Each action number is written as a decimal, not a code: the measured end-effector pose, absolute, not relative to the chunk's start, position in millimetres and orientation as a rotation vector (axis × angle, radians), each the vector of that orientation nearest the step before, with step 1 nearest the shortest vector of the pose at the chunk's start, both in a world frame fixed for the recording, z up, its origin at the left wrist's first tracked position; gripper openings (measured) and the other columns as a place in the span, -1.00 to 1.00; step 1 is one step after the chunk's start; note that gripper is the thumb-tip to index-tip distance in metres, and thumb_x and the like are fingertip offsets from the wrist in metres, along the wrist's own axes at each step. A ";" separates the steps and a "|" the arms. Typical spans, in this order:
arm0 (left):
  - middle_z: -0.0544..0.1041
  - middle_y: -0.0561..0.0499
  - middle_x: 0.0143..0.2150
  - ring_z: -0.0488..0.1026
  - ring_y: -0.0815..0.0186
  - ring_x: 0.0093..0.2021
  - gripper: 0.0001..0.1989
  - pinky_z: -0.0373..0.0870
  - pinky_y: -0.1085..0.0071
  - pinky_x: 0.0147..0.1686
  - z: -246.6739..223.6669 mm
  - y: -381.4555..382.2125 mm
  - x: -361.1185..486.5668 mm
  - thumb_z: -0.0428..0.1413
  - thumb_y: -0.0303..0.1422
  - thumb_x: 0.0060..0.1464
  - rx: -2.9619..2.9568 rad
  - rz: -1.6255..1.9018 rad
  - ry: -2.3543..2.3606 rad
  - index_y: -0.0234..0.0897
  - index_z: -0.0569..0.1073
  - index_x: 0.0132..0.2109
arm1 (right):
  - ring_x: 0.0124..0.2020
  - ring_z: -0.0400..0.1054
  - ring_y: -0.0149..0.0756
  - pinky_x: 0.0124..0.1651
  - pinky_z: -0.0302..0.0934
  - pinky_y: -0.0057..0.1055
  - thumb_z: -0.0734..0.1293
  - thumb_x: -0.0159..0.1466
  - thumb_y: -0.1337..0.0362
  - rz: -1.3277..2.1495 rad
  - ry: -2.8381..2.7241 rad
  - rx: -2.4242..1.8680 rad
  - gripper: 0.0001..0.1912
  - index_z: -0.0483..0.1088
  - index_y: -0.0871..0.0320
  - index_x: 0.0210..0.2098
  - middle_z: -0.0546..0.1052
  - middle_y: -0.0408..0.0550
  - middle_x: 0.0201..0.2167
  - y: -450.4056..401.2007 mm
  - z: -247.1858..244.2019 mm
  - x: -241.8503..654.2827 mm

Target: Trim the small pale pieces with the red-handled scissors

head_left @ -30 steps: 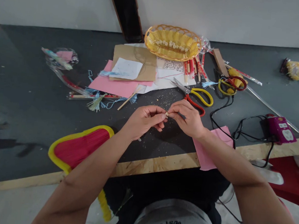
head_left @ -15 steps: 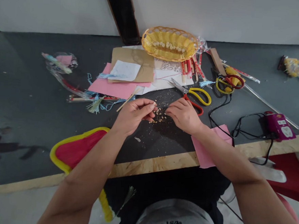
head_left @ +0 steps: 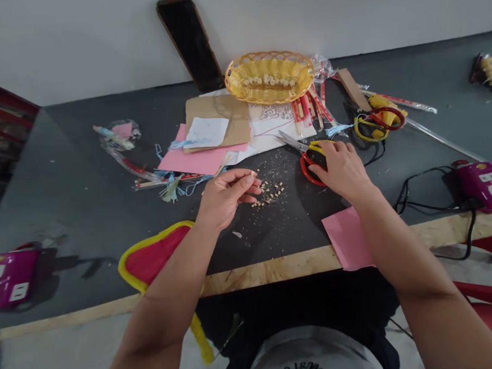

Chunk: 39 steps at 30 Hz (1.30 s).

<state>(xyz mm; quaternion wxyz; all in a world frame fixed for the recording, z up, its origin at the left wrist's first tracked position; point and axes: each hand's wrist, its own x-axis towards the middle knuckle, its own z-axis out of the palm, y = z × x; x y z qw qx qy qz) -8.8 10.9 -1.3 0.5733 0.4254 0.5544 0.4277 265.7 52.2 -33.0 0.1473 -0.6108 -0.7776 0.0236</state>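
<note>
My left hand (head_left: 230, 194) is closed in a pinch on a small pale piece (head_left: 253, 174) at the fingertips; its exact kind is too small to make out. Beside those fingers, small tan bits (head_left: 268, 194) and fine crumbs are scattered on the dark tabletop. My right hand (head_left: 345, 168) has its fingers over the yellow handle of a pair of scissors (head_left: 302, 147) and its thumb at the red handle. The scissors lie on the table, blades partly apart and pointing up-left.
Behind are a yellow wicker basket (head_left: 269, 94) with small pale pieces, brown paper (head_left: 237, 119) and pink paper (head_left: 192, 161). A black phone (head_left: 190, 43) leans on the wall. Another pair of scissors (head_left: 387, 118), a purple box with cables (head_left: 484, 187) and a pink sheet (head_left: 347, 239) lie rightward.
My right hand has left the tan bits and moved right onto the scissors' handles. My left hand keeps its pinch near the bits. The camera view has tilted and shifted.
</note>
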 end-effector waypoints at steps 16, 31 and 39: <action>0.67 -0.05 -0.35 0.63 0.33 -0.41 -0.58 0.53 0.55 -0.52 2.1 10.6 -7.8 0.43 -0.11 -0.16 0.942 1.145 1.268 -0.33 0.58 -0.25 | -0.18 0.45 -0.23 -0.16 0.45 -0.18 0.34 0.29 -0.06 0.674 -1.784 -1.129 -0.26 0.03 -0.06 0.36 0.47 -0.02 0.01 38.2 -16.0 246.9; 0.67 -0.04 -0.41 0.67 0.23 -0.42 -0.59 0.61 0.48 -0.50 1.9 6.5 -5.1 0.44 -0.16 -0.16 0.988 1.166 1.188 -0.34 0.59 -0.24 | 0.18 0.36 0.07 0.19 0.36 0.08 0.52 0.14 -0.05 0.655 -2.343 -0.983 -0.07 0.17 0.08 0.39 0.45 0.17 0.13 16.2 -12.0 228.5; 0.67 -0.06 -0.43 0.68 0.17 -0.37 -0.60 0.65 0.41 -0.44 -0.2 5.9 -5.6 0.42 -0.13 -0.13 1.045 1.130 1.205 -0.34 0.59 -0.24 | 0.14 0.39 0.05 0.16 0.38 0.02 0.50 0.17 -0.05 0.692 -2.341 -0.981 -0.08 0.16 0.11 0.40 0.45 0.19 0.14 16.2 -13.2 228.4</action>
